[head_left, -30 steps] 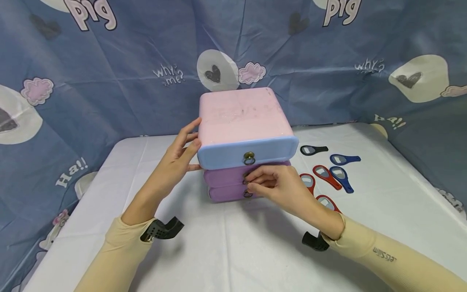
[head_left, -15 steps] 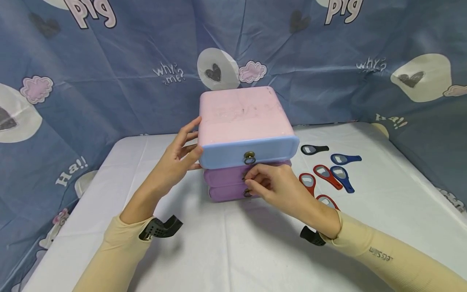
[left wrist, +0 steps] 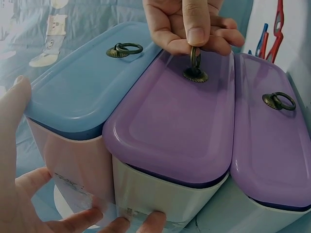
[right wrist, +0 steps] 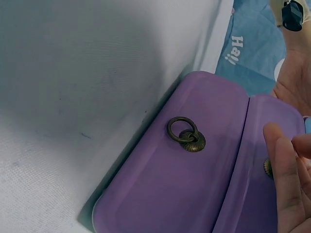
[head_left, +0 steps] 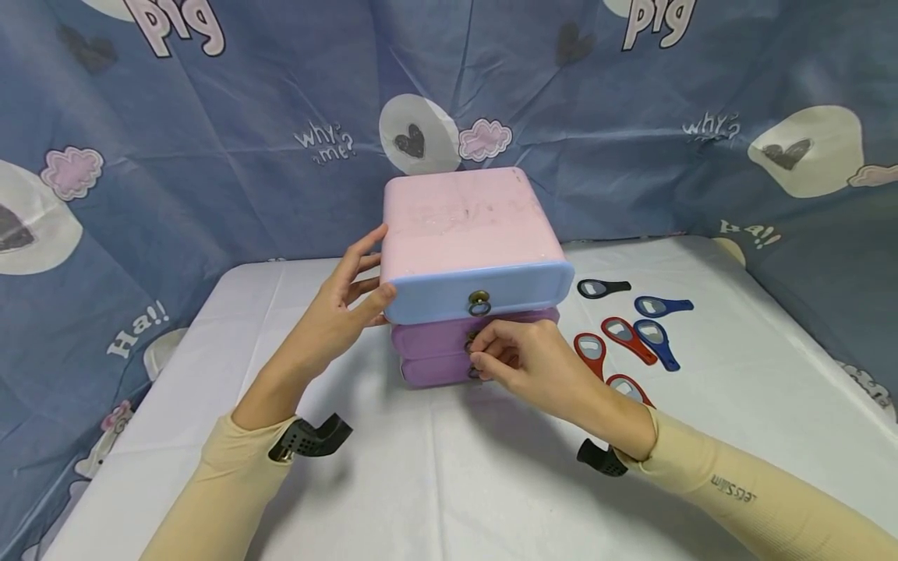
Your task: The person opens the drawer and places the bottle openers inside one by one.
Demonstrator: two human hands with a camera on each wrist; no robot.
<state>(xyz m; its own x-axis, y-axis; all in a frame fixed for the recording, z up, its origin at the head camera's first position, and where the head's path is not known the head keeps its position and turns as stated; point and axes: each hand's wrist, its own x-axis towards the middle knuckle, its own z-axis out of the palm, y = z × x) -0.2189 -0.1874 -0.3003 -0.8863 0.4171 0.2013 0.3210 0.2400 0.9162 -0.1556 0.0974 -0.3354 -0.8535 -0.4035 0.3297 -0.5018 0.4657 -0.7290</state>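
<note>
A three-drawer stack has a pink top, a blue front uppermost and two purple fronts below. My left hand lies against the stack's left side, fingers spread, with its thumb at the blue front's edge. Thumb and fingers of my right hand pinch the brass ring of the middle purple drawer, as the left wrist view shows. The lowest purple drawer has its ring hanging free.
Several magnifier-shaped items lie right of the stack: a black one, blue ones and red ones, partly behind my right hand. A white cloth covers the table; a blue printed curtain hangs behind.
My left thumb has shifted slightly right onto the edge of the blue front. My right hand stays at the middle drawer's ring, and the stack shows no clear movement.
</note>
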